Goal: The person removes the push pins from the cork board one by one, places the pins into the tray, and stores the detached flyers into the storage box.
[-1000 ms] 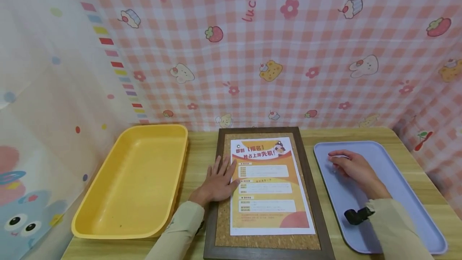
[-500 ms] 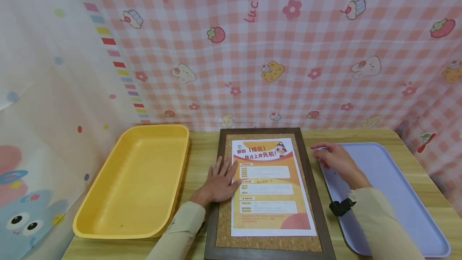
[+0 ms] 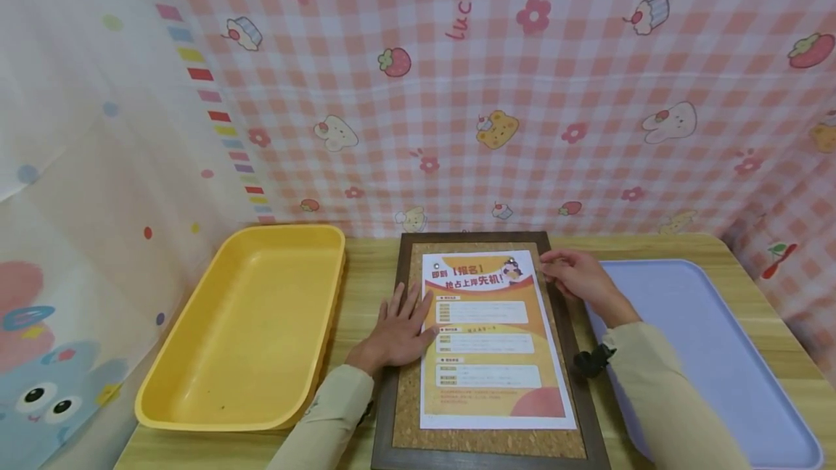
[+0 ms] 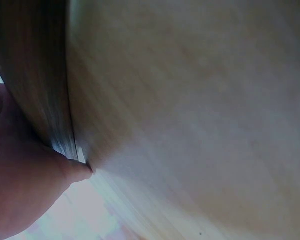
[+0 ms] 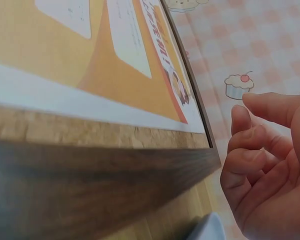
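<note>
A printed orange-and-white poster point(image 3: 496, 397) lies on a cork board point(image 3: 516, 441) with a dark wooden frame point(image 3: 578, 354). Small pins point(image 3: 436, 265) show at its upper corners. My left hand point(image 3: 396, 332) rests on the board's left side, fingers spread over the frame and the poster's edge; in the left wrist view a thumb point(image 4: 35, 185) lies by the frame. Near the upper right corner of the board is my right hand point(image 3: 581, 281). In the right wrist view its fingers point(image 5: 242, 165) are loosely bent, with nothing visible between them.
To the left stands a deep yellow tray point(image 3: 242, 339). A shallow lavender tray point(image 3: 699, 354) is at the right, partly covered by the right forearm. Behind the wooden table point(image 3: 369, 267) hangs a pink checked curtain point(image 3: 418, 107).
My right hand has moved left from above the lavender tray to the upper right corner of the board. The left hand has stayed on the board.
</note>
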`<state>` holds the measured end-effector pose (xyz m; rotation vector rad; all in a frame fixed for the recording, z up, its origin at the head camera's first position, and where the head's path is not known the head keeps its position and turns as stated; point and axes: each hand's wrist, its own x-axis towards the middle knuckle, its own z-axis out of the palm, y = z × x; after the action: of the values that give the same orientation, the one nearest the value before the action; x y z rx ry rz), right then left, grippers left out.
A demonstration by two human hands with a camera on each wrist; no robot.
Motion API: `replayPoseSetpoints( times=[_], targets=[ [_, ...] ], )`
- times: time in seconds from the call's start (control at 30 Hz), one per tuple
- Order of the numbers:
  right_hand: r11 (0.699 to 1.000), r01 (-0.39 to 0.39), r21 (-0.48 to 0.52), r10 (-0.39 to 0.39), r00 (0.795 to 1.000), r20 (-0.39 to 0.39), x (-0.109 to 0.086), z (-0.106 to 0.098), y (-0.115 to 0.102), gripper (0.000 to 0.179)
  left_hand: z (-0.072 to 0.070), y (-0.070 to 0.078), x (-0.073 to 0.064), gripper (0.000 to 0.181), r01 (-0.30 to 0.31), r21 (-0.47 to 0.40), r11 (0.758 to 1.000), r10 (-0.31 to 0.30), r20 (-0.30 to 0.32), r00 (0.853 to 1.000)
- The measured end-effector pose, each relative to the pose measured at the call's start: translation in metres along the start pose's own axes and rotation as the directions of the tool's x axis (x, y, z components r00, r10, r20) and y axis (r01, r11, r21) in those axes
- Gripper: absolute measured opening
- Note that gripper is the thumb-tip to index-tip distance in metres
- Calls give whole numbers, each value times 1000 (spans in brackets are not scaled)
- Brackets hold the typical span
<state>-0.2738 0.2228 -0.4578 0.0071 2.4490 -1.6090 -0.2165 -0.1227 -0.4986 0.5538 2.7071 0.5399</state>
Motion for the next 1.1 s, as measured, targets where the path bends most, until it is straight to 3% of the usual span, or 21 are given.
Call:
replayPoseSetpoints(
  times=[0.33,0.8,1.1],
  targets=[
    [999,-21,44,20,1000,16,10,12,-3,37,3,-1,3,67,8,8,1000,-8,7,1000],
    [992,-103,73,105,994,-21,32,31,-1,30,-8,6,-3,66,13,5,1000,-13,23,1000],
    [991,-136,-16,135,990,-44,43,38,-2,29,-4,3,0,67,19,2,1000,-19,29,999]
  ],
)
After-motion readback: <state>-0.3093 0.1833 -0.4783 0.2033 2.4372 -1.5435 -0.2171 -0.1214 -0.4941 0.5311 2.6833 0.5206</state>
